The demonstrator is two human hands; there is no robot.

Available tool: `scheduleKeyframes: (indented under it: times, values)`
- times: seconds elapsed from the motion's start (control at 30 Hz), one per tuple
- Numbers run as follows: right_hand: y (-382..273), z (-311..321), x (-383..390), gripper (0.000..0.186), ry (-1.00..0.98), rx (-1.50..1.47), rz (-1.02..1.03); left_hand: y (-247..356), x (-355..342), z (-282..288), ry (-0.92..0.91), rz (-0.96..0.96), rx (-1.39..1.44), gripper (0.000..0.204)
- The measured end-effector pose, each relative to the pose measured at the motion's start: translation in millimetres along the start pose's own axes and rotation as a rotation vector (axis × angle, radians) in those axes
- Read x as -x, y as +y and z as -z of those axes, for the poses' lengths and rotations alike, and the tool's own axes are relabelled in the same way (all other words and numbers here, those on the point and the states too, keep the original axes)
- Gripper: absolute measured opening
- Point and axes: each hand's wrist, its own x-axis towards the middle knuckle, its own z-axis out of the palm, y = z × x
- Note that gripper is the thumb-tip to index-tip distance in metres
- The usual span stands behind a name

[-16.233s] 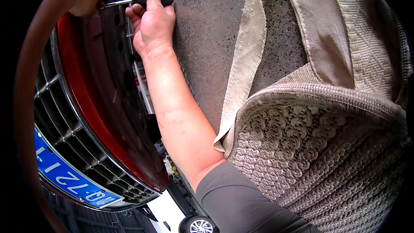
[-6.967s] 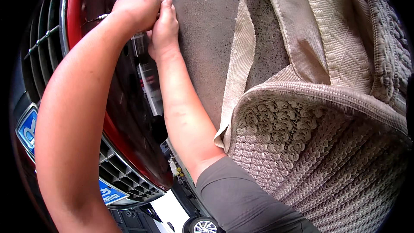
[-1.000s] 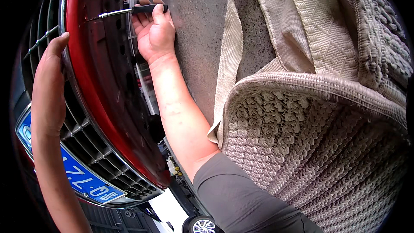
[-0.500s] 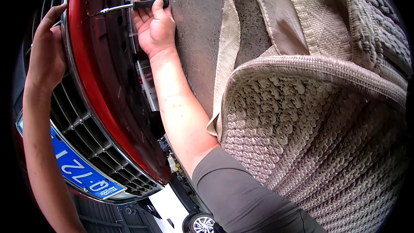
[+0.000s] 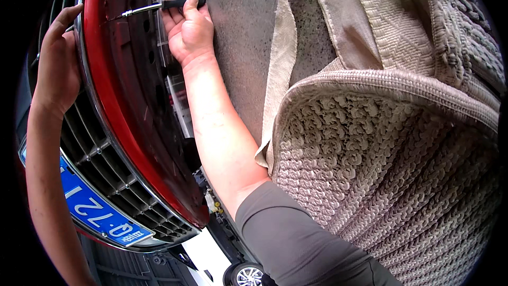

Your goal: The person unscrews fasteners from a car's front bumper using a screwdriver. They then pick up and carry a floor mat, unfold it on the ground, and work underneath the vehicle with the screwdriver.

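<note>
A car's hood with a red edge and a dark underside curves down the left side. My left hand grips its chrome-trimmed front edge beside the black grille, a fingertip on the trim and the other fingers mostly hidden. My right hand is closed around the black handle of a screwdriver, thumb pressed on top. The tool's metal shaft points left, and its tip meets the inner side of the red edge near the top; what the tip touches is too small to tell.
A blue license plate sits below the grille, next to my left forearm. Large beige knitted fabric with a strap fills the right side, touching my right arm. Grey floor lies between. A white car stands at the bottom.
My right hand and the screwdriver have shifted very slightly up and left. The left hand keeps its place on the hood edge.
</note>
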Motion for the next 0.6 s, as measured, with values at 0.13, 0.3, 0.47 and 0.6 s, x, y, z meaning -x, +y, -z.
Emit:
scheduleKeyframes:
  times: [0.13, 0.3, 0.47, 0.6]
  values:
    - [-2, 1, 0, 0.023, 0.021, 0.054, -0.01, -2, -3, 2, 0.009, 0.013, -0.022, 0.06]
    - [-2, -3, 0, 0.026, 0.051, 0.098, -0.025, 1, 6, 0, -0.029, -0.038, 0.019, 0.061]
    - [-4, -3, -3, 0.03, 0.078, 0.181, -0.032, 2, 6, -1, -0.041, -0.021, 0.047, 0.062]
    - [-4, -5, -6, 0.033, 0.091, 0.259, -0.029, 1, 3, 5, -0.09, -0.018, 0.1, 0.064]
